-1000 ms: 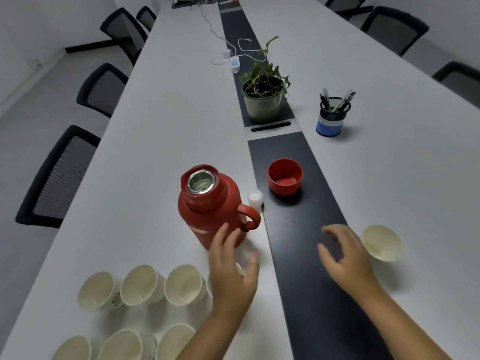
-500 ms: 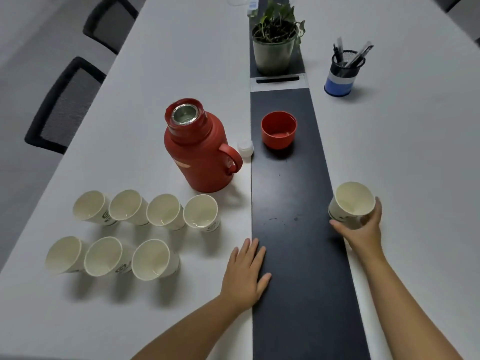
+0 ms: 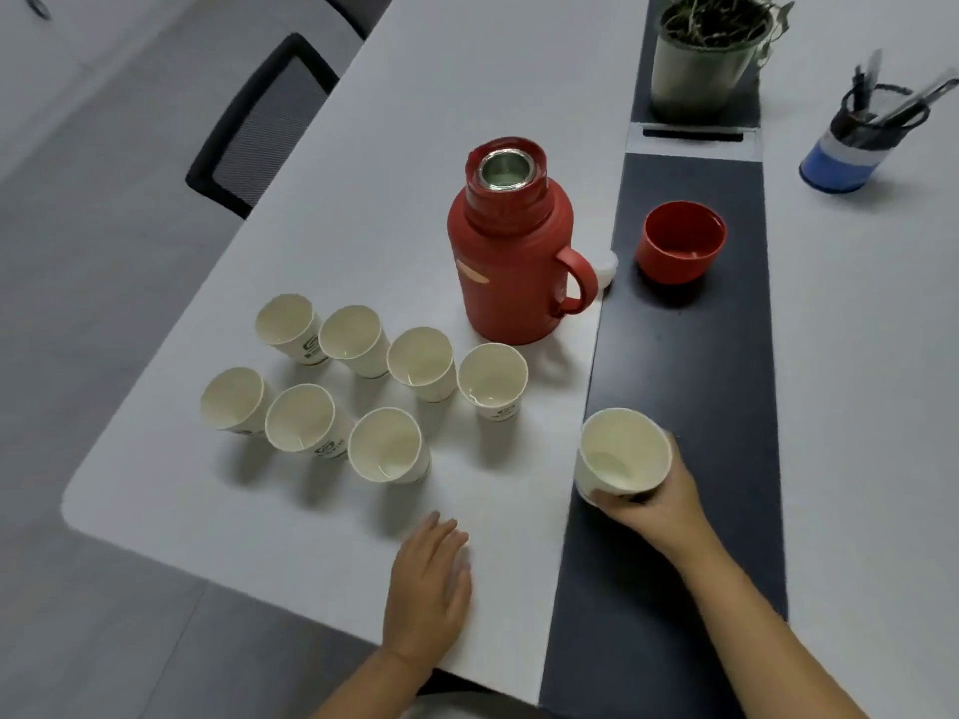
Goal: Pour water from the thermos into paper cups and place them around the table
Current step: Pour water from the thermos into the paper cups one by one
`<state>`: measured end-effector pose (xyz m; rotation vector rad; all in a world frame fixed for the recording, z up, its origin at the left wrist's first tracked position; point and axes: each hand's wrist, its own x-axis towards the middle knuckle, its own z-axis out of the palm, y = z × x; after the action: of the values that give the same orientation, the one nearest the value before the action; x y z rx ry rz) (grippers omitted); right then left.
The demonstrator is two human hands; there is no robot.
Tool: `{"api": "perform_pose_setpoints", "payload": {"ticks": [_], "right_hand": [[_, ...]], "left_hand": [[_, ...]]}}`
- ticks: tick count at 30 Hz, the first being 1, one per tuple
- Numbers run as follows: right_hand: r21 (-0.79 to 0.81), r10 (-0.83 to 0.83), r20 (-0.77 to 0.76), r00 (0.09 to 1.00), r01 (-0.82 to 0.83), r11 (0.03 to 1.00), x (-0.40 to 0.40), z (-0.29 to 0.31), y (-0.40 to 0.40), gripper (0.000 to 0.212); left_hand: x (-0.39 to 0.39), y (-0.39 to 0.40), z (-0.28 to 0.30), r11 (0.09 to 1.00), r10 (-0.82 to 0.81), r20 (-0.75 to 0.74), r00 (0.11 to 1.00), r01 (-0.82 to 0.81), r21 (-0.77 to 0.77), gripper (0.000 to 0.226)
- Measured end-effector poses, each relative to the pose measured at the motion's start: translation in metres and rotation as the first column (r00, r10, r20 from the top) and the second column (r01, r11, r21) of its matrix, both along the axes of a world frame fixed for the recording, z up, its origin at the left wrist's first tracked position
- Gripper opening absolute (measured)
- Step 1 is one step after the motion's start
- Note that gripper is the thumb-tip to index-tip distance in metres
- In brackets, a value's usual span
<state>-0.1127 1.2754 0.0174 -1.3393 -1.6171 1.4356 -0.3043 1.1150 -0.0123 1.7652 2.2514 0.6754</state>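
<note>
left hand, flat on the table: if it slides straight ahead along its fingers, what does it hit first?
Probably the nearest paper cup, the right one in the front row, just beyond the left hand and slightly left of its line. Bare table lies between; a marginally rightward path could miss it.

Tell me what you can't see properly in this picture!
All from the head view:
- How much water is left in the thermos: its red wall hides it.
- The white stopper: mostly hidden behind the thermos handle.
- The print on the held cup: covered by the right hand.
- The plant: its leaves are cut off by the top edge.
- The pens in the pen holder: blurred.
</note>
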Motion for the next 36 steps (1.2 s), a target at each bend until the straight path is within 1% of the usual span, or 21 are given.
{"api": "perform_pose_setpoints", "payload": {"ticks": [1, 2, 5, 6, 8, 10, 13, 18, 20, 22, 24, 26, 28, 29, 31, 33, 34, 36], "right_hand": [[-0.006, 0.056, -0.003, 0.998, -0.056, 0.998, -0.021, -0.001, -0.007, 0.074], [-0.009, 0.087, -0.006, 0.996, -0.087, 0.996, -0.036, -0.002, -0.011, 0.073], [-0.028, 0.120, -0.011, 0.993, -0.120, 0.992, -0.074, -0.005, -0.019, 0.071], [-0.041, 0.127, -0.004, 0.992, -0.127, 0.991, -0.083, -0.007, -0.021, 0.070], [-0.065, 0.144, 0.022, 0.989, -0.142, 0.988, -0.095, -0.009, -0.025, 0.069], [-0.067, 0.140, 0.052, 0.989, -0.136, 0.988, -0.101, -0.014, -0.030, 0.070], [-0.065, 0.138, 0.109, 0.984, -0.131, 0.989, -0.106, -0.016, -0.035, 0.069], [-0.078, 0.134, 0.196, 0.971, -0.121, 0.990, -0.113, -0.018, -0.039, 0.070], [-0.079, 0.135, 0.236, 0.962, -0.120, 0.990, -0.113, -0.020, -0.042, 0.071], [-0.056, 0.155, 0.259, 0.953, -0.145, 0.988, -0.112, -0.017, -0.046, 0.070], [-0.023, 0.182, 0.248, 0.952, -0.182, 0.983, -0.107, -0.015, -0.049, 0.071], [-0.041, 0.169, 0.232, 0.958, -0.164, 0.986, -0.097, -0.014, -0.052, 0.071], [-0.049, 0.130, 0.286, 0.949, -0.121, 0.991, -0.082, -0.011, -0.052, 0.067], [-0.034, 0.108, 0.306, 0.946, -0.102, 0.994, -0.074, -0.009, -0.050, 0.061], [-0.010, 0.063, 0.312, 0.948, -0.063, 0.998, -0.063, 0.002, -0.038, 0.049], [0.040, 0.028, 0.333, 0.943, -0.044, 0.998, -0.060, 0.015, -0.018, 0.041], [0.072, 0.007, 0.346, 0.938, -0.034, 0.997, -0.061, 0.021, -0.006, 0.040], [0.128, -0.072, 0.330, 0.941, 0.031, 0.991, -0.068, 0.033, 0.020, 0.040]], "left_hand": [[-0.011, -0.010, 0.001, 0.998, 0.046, 0.007, 0.999, -0.046, -0.039, 0.060], [-0.018, -0.017, 0.002, 0.995, 0.067, -0.003, 0.998, -0.067, -0.077, 0.066], [-0.035, -0.033, -0.002, 0.978, 0.107, -0.022, 0.994, -0.109, -0.179, 0.070], [-0.038, -0.036, -0.003, 0.971, 0.117, -0.027, 0.993, -0.120, -0.206, 0.066], [-0.042, -0.037, -0.004, 0.958, 0.134, -0.047, 0.990, -0.142, -0.251, 0.053], [-0.043, -0.037, -0.008, 0.957, 0.126, -0.091, 0.988, -0.146, -0.252, 0.050], [-0.043, -0.040, -0.009, 0.967, 0.121, -0.164, 0.979, -0.154, -0.201, 0.050], [-0.045, -0.044, -0.011, 0.984, 0.119, -0.156, 0.981, -0.138, -0.117, 0.048], [-0.048, -0.046, -0.012, 0.996, 0.082, -0.098, 0.992, -0.086, -0.031, 0.042], [-0.051, -0.043, -0.007, 0.993, 0.064, -0.006, 0.998, -0.064, 0.102, 0.035], [-0.051, -0.034, 0.003, 0.969, 0.075, 0.090, 0.993, -0.094, 0.231, 0.028], [-0.050, -0.021, 0.015, 0.934, 0.037, 0.154, 0.987, -0.089, 0.347, 0.021], [-0.050, -0.004, 0.030, 0.905, -0.032, 0.202, 0.979, -0.057, 0.423, 0.025], [-0.052, 0.006, 0.038, 0.888, -0.067, 0.211, 0.975, -0.038, 0.458, 0.028], [-0.059, 0.029, 0.055, 0.851, -0.151, 0.191, 0.970, 0.029, 0.524, 0.029], [-0.067, 0.057, 0.072, 0.827, -0.252, 0.170, 0.953, 0.121, 0.548, 0.031], [-0.071, 0.072, 0.079, 0.831, -0.280, 0.173, 0.944, 0.148, 0.537, 0.034], [-0.079, 0.107, 0.091, 0.876, -0.272, 0.222, 0.936, 0.145, 0.461, 0.047]]}}
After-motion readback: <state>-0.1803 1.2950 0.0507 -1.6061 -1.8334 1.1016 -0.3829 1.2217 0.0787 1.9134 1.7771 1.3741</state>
